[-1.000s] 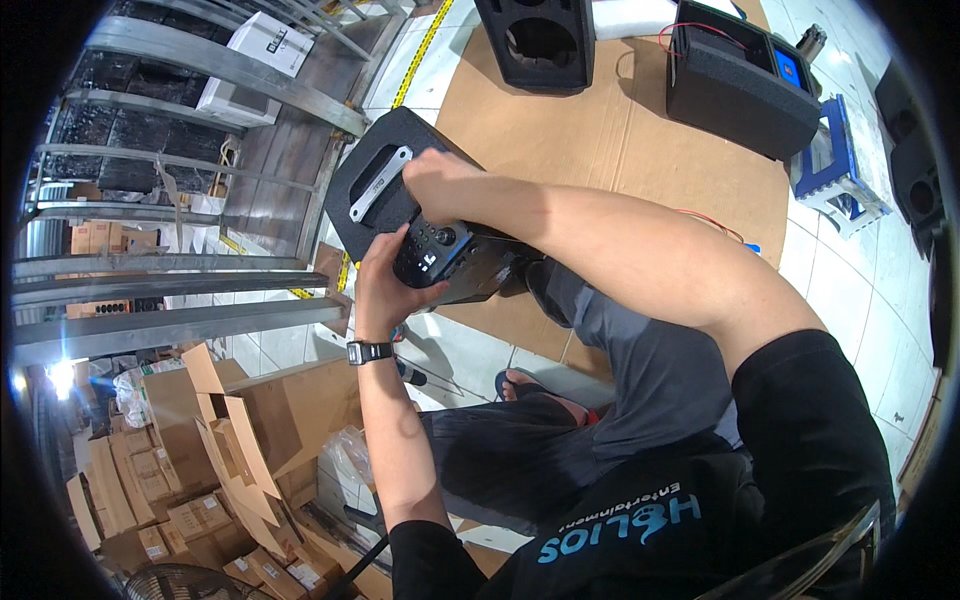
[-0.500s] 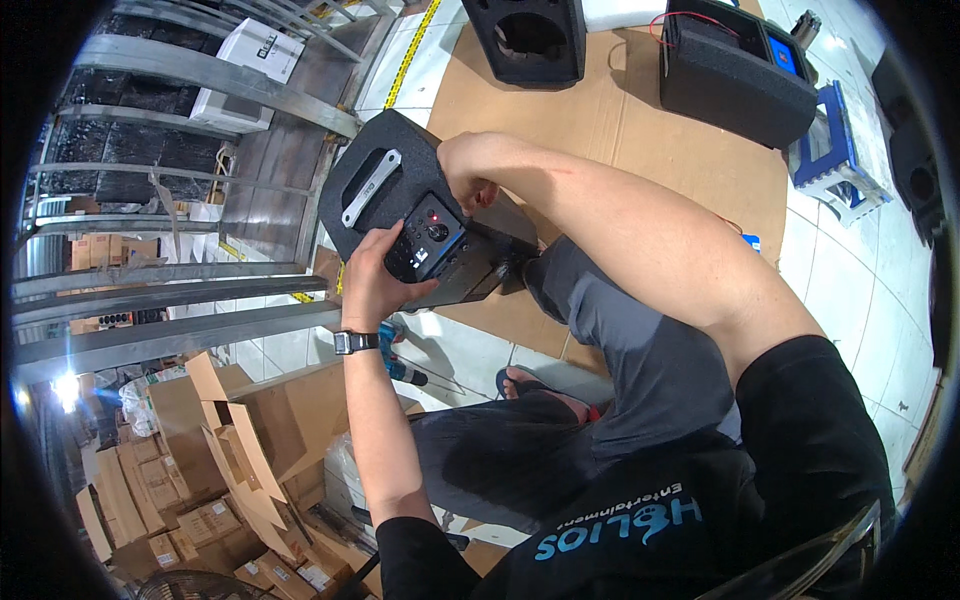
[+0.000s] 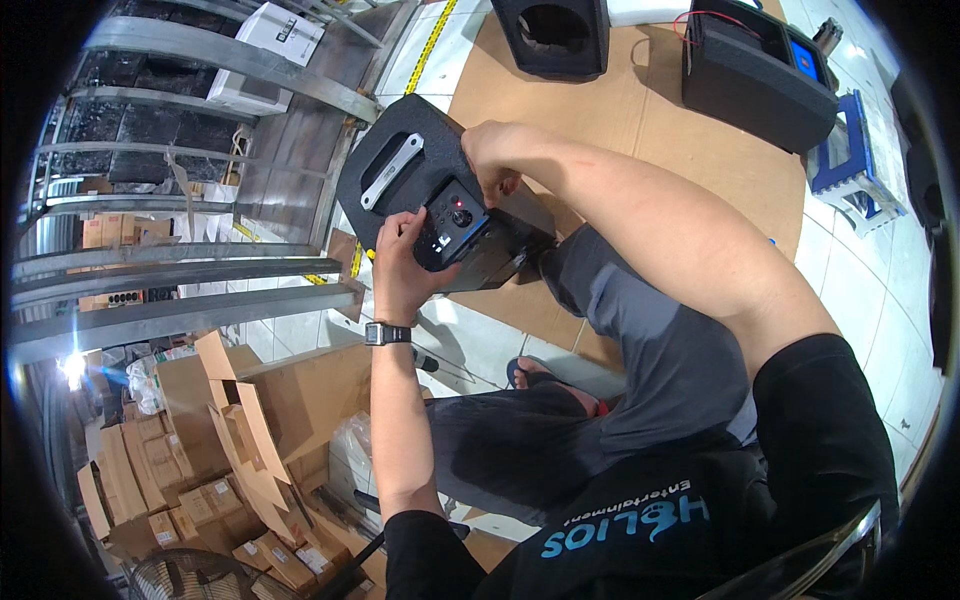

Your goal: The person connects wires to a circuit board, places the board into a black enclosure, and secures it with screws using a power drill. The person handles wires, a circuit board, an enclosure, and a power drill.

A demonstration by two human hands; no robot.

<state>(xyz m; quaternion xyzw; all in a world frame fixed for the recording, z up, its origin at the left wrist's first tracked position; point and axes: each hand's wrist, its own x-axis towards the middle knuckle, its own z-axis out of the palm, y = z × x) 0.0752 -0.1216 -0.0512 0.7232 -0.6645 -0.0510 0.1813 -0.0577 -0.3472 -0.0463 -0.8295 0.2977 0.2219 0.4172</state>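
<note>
I have one head-worn fisheye view, looking steeply down and close over my lap and the cardboard sheet [image 3: 640, 110] on the floor. Straight edges bow near the rim. No second view shares the scene.

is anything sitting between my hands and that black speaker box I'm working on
Nothing visible does. The left hand already rests on the control panel of the black speaker box, and the right hand grips its upper edge beside the panel.

The speaker cabinet [image 3: 400, 180] looks matt, rough black with a shiny metal handle plate [image 3: 392, 171]; its control panel [image 3: 455, 225] is glossy plastic. Brown cardboard sheet [image 3: 690, 160] lies beneath.
</note>
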